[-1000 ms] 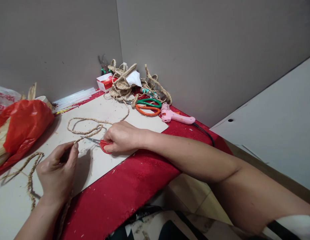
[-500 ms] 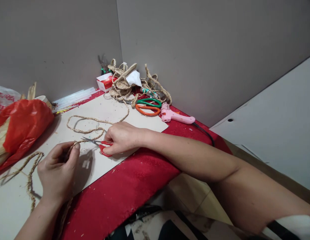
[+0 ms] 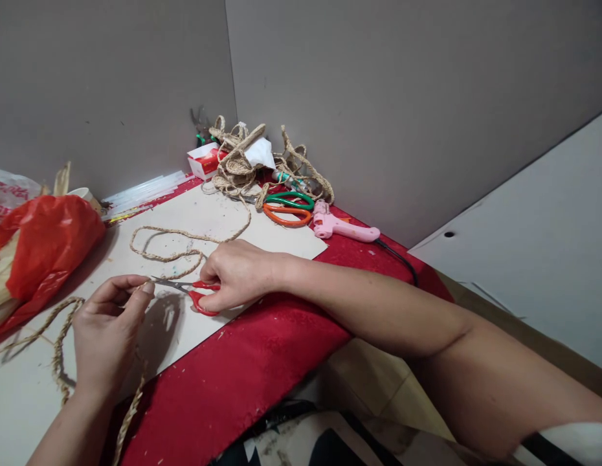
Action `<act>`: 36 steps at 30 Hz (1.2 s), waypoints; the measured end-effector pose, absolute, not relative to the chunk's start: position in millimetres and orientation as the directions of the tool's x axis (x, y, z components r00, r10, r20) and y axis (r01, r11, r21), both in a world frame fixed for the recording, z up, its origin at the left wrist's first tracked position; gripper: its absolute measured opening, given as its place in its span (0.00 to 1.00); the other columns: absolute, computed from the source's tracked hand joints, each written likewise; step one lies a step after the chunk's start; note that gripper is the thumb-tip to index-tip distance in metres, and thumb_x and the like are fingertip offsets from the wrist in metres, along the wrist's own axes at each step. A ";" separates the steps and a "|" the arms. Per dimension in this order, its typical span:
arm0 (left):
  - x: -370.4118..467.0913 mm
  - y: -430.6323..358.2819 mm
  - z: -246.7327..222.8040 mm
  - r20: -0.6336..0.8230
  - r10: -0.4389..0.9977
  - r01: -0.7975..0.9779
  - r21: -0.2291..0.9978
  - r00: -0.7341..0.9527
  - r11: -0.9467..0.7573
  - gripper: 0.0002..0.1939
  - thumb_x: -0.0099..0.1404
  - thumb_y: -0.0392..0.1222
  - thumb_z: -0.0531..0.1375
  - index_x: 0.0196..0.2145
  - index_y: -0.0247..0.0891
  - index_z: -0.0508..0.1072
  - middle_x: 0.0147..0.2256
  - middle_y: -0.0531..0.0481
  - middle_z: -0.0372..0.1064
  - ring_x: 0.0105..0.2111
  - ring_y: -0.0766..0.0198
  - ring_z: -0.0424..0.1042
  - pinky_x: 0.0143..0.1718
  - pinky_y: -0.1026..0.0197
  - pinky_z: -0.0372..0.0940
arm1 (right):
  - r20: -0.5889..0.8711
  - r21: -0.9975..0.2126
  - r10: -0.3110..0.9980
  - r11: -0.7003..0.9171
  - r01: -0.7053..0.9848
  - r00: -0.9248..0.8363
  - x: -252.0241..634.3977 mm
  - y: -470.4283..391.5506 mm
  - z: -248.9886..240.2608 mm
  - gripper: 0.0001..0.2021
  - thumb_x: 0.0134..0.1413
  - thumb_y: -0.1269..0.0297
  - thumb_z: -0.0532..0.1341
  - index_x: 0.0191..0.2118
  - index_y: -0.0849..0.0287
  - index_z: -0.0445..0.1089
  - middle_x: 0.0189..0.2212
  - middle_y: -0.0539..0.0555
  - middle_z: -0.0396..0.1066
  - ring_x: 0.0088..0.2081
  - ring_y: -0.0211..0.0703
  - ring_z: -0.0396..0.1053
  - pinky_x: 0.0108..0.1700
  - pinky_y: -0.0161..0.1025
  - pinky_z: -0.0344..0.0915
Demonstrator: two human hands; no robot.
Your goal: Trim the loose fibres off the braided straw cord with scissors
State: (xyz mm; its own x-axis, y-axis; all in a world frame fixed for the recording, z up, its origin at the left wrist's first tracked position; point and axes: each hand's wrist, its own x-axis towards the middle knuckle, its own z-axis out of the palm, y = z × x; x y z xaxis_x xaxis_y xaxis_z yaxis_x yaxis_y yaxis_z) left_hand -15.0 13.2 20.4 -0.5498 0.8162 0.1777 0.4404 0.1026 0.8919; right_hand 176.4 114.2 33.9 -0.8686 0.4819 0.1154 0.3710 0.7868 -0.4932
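Note:
My right hand (image 3: 237, 275) grips small red-handled scissors (image 3: 200, 303), whose blades are parted and point left, their tips close to my left fingertips. Between thumb and forefinger, my left hand (image 3: 109, 323) pinches a thin bit of braided straw cord near the blades. A length of braided cord (image 3: 131, 414) hangs below the left hand over the red cloth. Another stretch of cord (image 3: 160, 229) loops across the white board (image 3: 281, 243) beyond the scissors and passes behind my right hand.
A red plastic bag (image 3: 58, 239) lies at the left. Clear sticks (image 3: 145, 194), a cord pile (image 3: 237, 162), green-and-orange-handled scissors (image 3: 289, 213) and a pink glue gun (image 3: 349, 228) line the back. Grey panels (image 3: 379, 116) rise behind.
The scissors have moved slightly left and down, nearer my left fingertips. The cord that ran between the blades and my left hand no longer shows there, and more cord hangs below my left hand.

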 end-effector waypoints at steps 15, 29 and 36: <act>-12.6 12.6 22.8 0.186 0.863 0.343 0.939 -0.470 -0.016 0.14 0.55 0.42 0.66 0.41 0.42 0.71 0.23 0.56 0.69 0.20 0.70 0.60 0.19 0.68 0.56 | 0.179 -0.398 0.474 0.836 0.377 -0.862 178.5 115.6 34.6 0.17 0.45 0.50 0.56 0.18 0.59 0.61 0.14 0.45 0.52 0.19 0.32 0.44 0.25 0.35 0.42; -18.5 18.9 27.0 -0.196 0.869 -0.018 0.977 -0.454 0.211 0.28 0.48 0.41 0.70 0.47 0.38 0.70 0.30 0.49 0.76 0.20 0.72 0.63 0.21 0.71 0.57 | 0.144 -0.333 0.474 0.850 0.408 -0.869 178.7 119.0 34.3 0.17 0.46 0.51 0.56 0.21 0.59 0.69 0.17 0.49 0.65 0.19 0.32 0.48 0.24 0.35 0.44; -18.2 16.7 21.6 -0.065 0.851 0.129 0.980 -0.522 0.153 0.28 0.48 0.45 0.70 0.46 0.41 0.70 0.29 0.52 0.76 0.19 0.73 0.63 0.20 0.72 0.56 | 0.129 -0.249 0.445 0.880 0.405 -0.886 176.8 117.3 34.7 0.18 0.47 0.51 0.56 0.25 0.61 0.74 0.21 0.54 0.73 0.22 0.36 0.62 0.24 0.35 0.46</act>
State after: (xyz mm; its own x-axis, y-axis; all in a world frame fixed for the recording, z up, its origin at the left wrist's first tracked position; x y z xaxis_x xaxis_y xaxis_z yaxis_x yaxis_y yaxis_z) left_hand -18.2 16.7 21.6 -0.5216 0.8507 -0.0646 0.1285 0.1532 0.9798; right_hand 176.8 117.3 34.7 -0.8865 0.4445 0.1285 0.4050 0.8797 -0.2492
